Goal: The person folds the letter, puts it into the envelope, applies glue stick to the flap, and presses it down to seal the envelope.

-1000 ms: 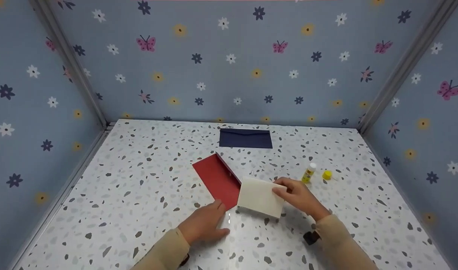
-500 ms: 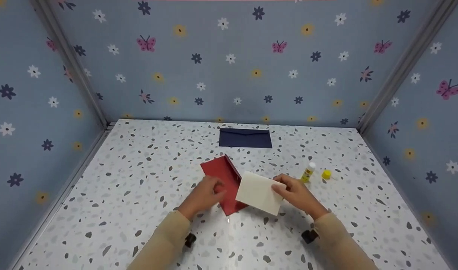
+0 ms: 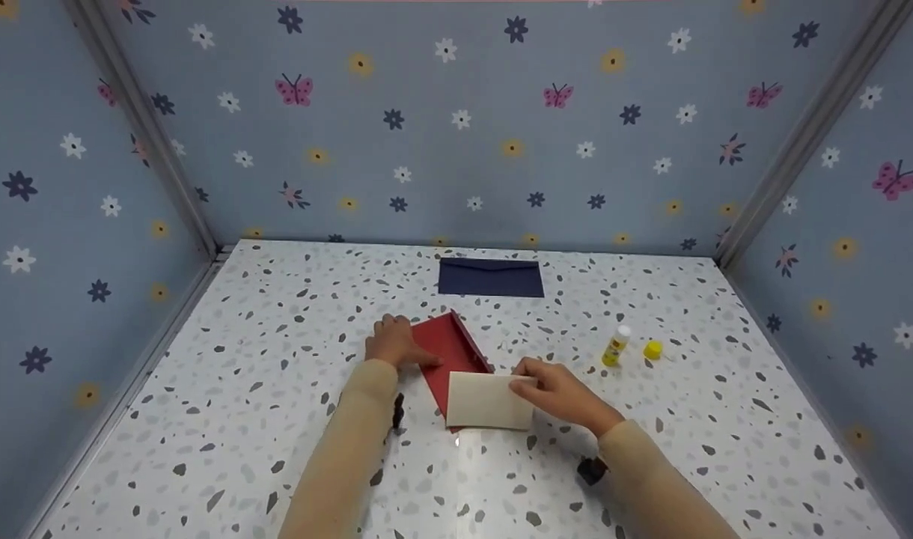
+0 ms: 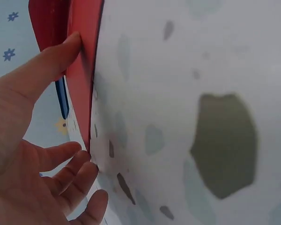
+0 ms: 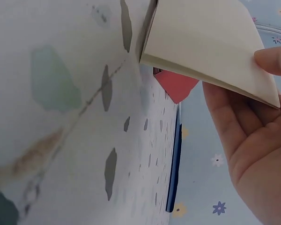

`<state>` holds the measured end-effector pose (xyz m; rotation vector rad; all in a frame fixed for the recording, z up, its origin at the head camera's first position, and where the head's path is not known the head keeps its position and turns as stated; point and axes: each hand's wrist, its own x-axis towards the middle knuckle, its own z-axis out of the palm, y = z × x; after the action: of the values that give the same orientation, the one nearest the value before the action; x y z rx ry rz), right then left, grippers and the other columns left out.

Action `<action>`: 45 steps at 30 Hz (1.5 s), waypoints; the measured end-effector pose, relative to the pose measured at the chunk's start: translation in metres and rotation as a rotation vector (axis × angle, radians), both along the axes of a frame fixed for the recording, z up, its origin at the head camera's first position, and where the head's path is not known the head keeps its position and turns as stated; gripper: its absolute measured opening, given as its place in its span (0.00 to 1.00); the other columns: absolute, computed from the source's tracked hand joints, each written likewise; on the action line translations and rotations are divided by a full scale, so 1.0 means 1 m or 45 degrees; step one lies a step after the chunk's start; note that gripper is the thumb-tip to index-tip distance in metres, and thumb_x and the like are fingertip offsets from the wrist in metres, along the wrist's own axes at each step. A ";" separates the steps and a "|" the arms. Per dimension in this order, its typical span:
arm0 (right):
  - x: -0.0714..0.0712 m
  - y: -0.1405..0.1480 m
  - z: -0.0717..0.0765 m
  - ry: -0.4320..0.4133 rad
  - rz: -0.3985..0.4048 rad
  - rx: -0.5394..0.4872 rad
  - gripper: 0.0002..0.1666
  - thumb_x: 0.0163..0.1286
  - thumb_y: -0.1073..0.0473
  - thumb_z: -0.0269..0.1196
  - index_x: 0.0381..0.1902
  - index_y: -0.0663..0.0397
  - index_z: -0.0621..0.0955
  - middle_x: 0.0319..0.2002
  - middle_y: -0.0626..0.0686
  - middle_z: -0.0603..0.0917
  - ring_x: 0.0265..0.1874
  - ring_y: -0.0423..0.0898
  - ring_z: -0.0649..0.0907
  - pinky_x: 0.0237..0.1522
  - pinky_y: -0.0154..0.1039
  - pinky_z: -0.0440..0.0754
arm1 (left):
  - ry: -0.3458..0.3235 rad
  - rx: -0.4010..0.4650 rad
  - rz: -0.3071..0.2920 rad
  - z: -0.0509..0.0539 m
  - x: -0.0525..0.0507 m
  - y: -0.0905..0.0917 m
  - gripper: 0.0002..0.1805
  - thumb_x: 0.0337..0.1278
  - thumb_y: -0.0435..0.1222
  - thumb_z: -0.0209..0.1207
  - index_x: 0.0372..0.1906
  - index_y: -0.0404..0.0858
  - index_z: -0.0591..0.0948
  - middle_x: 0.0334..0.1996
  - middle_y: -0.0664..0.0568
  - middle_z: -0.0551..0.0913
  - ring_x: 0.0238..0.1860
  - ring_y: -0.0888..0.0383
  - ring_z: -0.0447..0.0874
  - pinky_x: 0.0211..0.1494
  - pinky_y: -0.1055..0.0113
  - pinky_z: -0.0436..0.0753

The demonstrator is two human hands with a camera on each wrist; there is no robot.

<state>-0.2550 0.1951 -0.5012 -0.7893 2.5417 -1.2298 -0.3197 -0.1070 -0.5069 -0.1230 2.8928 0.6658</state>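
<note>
My right hand (image 3: 565, 391) pinches the right end of a folded cream card (image 3: 486, 400), thumb on top and fingers beneath. The card is held over the lower part of a red envelope (image 3: 445, 344), hiding some of it. Along the envelope's right side its flap (image 3: 469, 340) stands raised. My left hand (image 3: 397, 346) is at the envelope's left side. In the left wrist view the left thumb (image 4: 61, 51) lies on the red paper, while the loosely bent fingers (image 4: 79, 183) reach down by its edge at the table.
A dark blue envelope (image 3: 491, 278) lies flat near the back wall. On the right a glue stick (image 3: 616, 346) stands beside its yellow cap (image 3: 652, 349). Patterned walls (image 3: 456, 150) enclose the speckled table (image 3: 277, 419) at the back and sides.
The left hand has moved from the envelope's near end up to its left edge. The red envelope has shifted slightly right. The card has turned level and moved left over the envelope.
</note>
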 end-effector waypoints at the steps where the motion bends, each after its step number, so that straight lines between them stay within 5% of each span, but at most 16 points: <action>1: 0.000 0.000 0.000 -0.004 -0.003 -0.001 0.12 0.76 0.45 0.59 0.40 0.45 0.79 0.34 0.43 0.80 0.29 0.43 0.73 0.33 0.40 0.73 | -0.016 -0.006 0.000 0.001 -0.001 -0.001 0.59 0.36 0.61 0.76 0.68 0.27 0.68 0.61 0.34 0.69 0.63 0.40 0.65 0.65 0.43 0.69; 8: 0.000 0.000 -0.001 -0.012 0.026 -0.010 0.12 0.76 0.45 0.59 0.42 0.45 0.80 0.35 0.44 0.80 0.30 0.44 0.74 0.34 0.40 0.73 | -0.084 -0.020 0.032 0.006 -0.006 -0.008 0.64 0.32 0.63 0.77 0.69 0.26 0.64 0.63 0.33 0.66 0.64 0.39 0.63 0.67 0.42 0.67; 12: 0.000 0.004 -0.003 -0.006 0.012 -0.003 0.10 0.77 0.48 0.59 0.44 0.46 0.79 0.39 0.45 0.82 0.33 0.44 0.75 0.36 0.40 0.74 | -0.088 0.108 0.078 0.003 -0.004 -0.009 0.65 0.33 0.59 0.79 0.71 0.25 0.59 0.64 0.32 0.67 0.64 0.39 0.65 0.67 0.44 0.69; 18: 0.002 0.007 -0.004 -0.022 -0.058 -0.003 0.06 0.69 0.58 0.63 0.42 0.49 0.78 0.42 0.48 0.83 0.39 0.47 0.79 0.40 0.43 0.78 | -0.036 0.545 0.130 -0.004 -0.001 -0.009 0.62 0.46 0.42 0.77 0.77 0.34 0.46 0.68 0.31 0.69 0.67 0.40 0.68 0.69 0.48 0.68; 21: 0.003 0.009 -0.004 -0.017 -0.071 0.015 0.08 0.64 0.61 0.66 0.40 0.48 0.78 0.42 0.47 0.84 0.41 0.47 0.80 0.43 0.45 0.80 | -0.014 0.860 0.190 -0.007 0.004 -0.010 0.55 0.52 0.41 0.74 0.77 0.35 0.53 0.67 0.33 0.70 0.66 0.43 0.71 0.68 0.51 0.70; 26: 0.004 0.013 -0.003 -0.036 -0.099 0.046 0.09 0.64 0.60 0.68 0.38 0.46 0.78 0.40 0.44 0.83 0.42 0.46 0.80 0.46 0.46 0.79 | -0.083 1.507 0.306 -0.006 0.016 -0.006 0.29 0.65 0.39 0.65 0.66 0.31 0.73 0.57 0.38 0.80 0.54 0.49 0.83 0.58 0.59 0.81; 29: 0.004 0.015 -0.002 -0.037 -0.101 0.048 0.09 0.64 0.58 0.69 0.37 0.46 0.78 0.38 0.44 0.83 0.42 0.46 0.80 0.46 0.46 0.79 | -0.112 1.680 0.334 -0.005 0.023 -0.001 0.24 0.72 0.41 0.59 0.66 0.36 0.73 0.53 0.41 0.82 0.48 0.52 0.84 0.49 0.62 0.84; 34: 0.003 0.016 -0.002 -0.027 -0.092 0.050 0.09 0.66 0.56 0.69 0.37 0.44 0.77 0.41 0.44 0.84 0.46 0.46 0.82 0.49 0.46 0.80 | -0.145 1.735 0.278 -0.007 0.031 0.011 0.25 0.77 0.42 0.52 0.72 0.45 0.63 0.56 0.40 0.79 0.46 0.52 0.82 0.42 0.63 0.84; 38: 0.004 0.017 -0.001 -0.054 -0.149 0.046 0.09 0.68 0.54 0.68 0.38 0.45 0.77 0.45 0.47 0.85 0.47 0.47 0.83 0.46 0.46 0.82 | -0.092 1.711 0.220 -0.008 0.038 0.020 0.30 0.71 0.32 0.56 0.73 0.44 0.60 0.55 0.36 0.78 0.45 0.51 0.84 0.41 0.62 0.85; 42: 0.002 0.023 0.004 -0.176 -0.278 -0.073 0.18 0.70 0.46 0.66 0.50 0.49 0.82 0.48 0.51 0.86 0.43 0.50 0.85 0.40 0.47 0.86 | 0.015 1.696 0.213 -0.003 0.041 0.023 0.32 0.60 0.27 0.60 0.69 0.38 0.65 0.54 0.39 0.78 0.47 0.51 0.82 0.47 0.61 0.84; 45: 0.000 0.026 0.009 -0.228 -0.368 -0.173 0.29 0.70 0.41 0.64 0.59 0.53 0.81 0.47 0.54 0.86 0.37 0.51 0.87 0.36 0.48 0.87 | 0.070 1.705 0.242 0.005 0.043 0.024 0.24 0.63 0.30 0.60 0.63 0.35 0.72 0.53 0.41 0.80 0.50 0.51 0.81 0.49 0.62 0.84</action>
<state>-0.2552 0.2215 -0.4918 -0.3230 2.5064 -1.4987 -0.2771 -0.0826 -0.5023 -0.1803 1.8796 2.3903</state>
